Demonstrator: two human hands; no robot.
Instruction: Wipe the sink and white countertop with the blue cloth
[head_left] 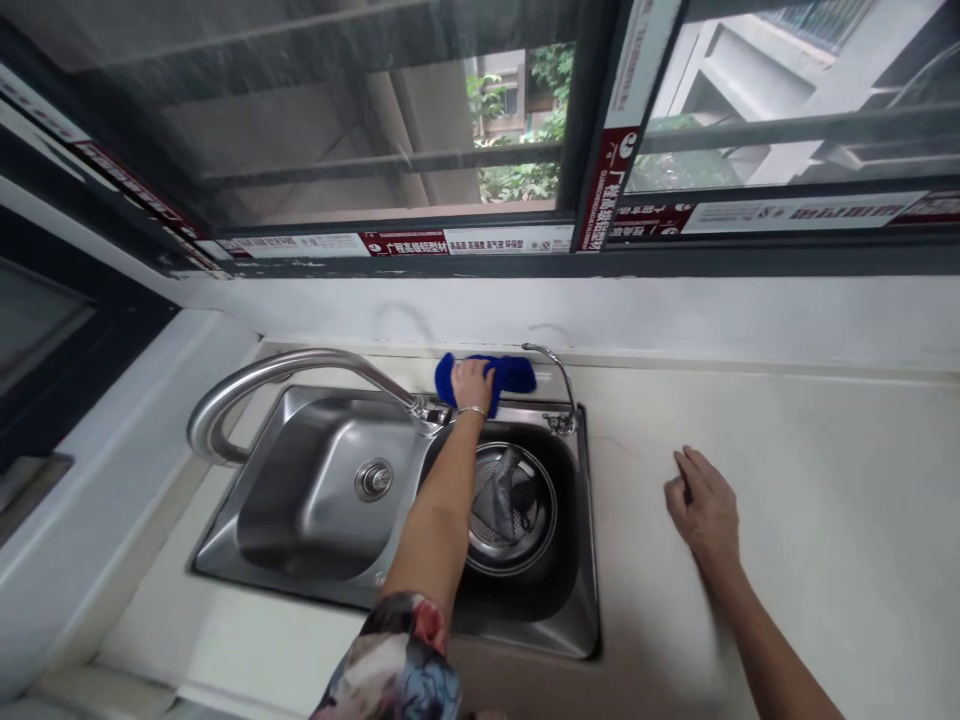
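Observation:
My left hand (472, 383) presses on a bunched blue cloth (517, 375) on the back ledge, behind the sink between the two taps. Its fingers are curled over the cloth, and a thin bracelet circles the wrist. Over the pale countertop (810, 480), to the right of the sink, is my right hand (705, 505). Its fingers are curled together with nothing visible in them. Beneath my left arm lies the double-bowl steel sink (307, 490), whose middle part the arm hides.
A large curved faucet (300, 360) arches over the left bowl, and a slim tap (559, 370) stands at the back right corner. Inside the right bowl sits a round metal strainer basin (551, 510) with a grey crumpled item (499, 495). A window frame (495, 225) runs above the back wall.

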